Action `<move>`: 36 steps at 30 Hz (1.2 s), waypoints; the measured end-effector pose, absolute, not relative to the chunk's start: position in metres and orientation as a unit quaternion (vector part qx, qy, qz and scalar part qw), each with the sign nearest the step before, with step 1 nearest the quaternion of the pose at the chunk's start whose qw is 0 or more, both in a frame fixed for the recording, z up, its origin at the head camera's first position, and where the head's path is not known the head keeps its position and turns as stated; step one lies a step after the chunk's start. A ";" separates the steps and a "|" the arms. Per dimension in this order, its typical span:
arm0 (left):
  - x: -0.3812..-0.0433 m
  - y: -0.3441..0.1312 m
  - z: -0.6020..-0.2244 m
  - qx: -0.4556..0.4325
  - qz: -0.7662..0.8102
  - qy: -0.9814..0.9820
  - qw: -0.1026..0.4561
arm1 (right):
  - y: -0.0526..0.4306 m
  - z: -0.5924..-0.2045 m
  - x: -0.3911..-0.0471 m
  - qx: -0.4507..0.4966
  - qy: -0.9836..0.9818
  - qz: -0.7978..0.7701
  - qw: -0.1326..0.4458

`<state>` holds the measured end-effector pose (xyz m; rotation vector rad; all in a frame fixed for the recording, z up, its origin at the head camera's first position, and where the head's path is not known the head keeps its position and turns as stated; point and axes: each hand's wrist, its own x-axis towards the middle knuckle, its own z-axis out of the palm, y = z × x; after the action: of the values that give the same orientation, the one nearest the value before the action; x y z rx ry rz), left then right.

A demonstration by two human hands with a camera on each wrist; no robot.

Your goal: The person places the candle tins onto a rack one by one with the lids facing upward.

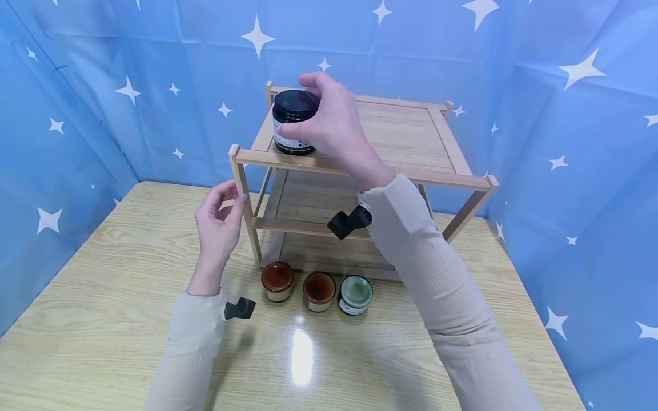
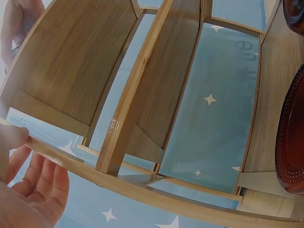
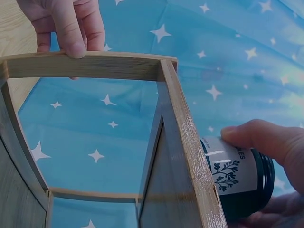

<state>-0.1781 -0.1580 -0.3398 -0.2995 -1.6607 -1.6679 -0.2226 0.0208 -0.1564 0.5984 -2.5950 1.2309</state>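
Observation:
At the left end of the top shelf of a wooden rack (image 1: 401,128) stands a dark jar (image 1: 294,117) with a black lid and a white label. My right hand (image 1: 334,114) grips it from the right side, thumb in front and fingers behind. In the right wrist view the jar (image 3: 235,178) shows a plant drawing on its label, held by the right hand (image 3: 270,147). My left hand (image 1: 221,220) pinches the rack's front left post; in the left wrist view the left hand (image 2: 35,190) has its thumb and fingers on either side of that wood.
On the table (image 1: 128,319), before the rack's lowest shelf, stand two reddish-brown jars, the left jar (image 1: 277,281) and the middle jar (image 1: 319,291), beside a green jar (image 1: 355,294). A blue star-patterned curtain (image 1: 169,85) hangs behind and at both sides.

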 end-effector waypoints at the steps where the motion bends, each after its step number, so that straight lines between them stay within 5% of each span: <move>1: -0.178 -0.158 -0.340 -0.116 -0.652 -0.649 0.375 | 0.021 -0.156 -0.223 0.202 -0.880 0.417 0.104; 36: -0.177 -0.158 -0.339 -0.118 -0.655 -0.649 0.369 | 0.057 -0.169 -0.191 0.203 -0.840 0.485 0.135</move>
<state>-0.1769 -0.1584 -0.3392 -0.3018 -1.6653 -1.6802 -0.1909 0.0568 -0.1693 0.5868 -2.4330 1.4044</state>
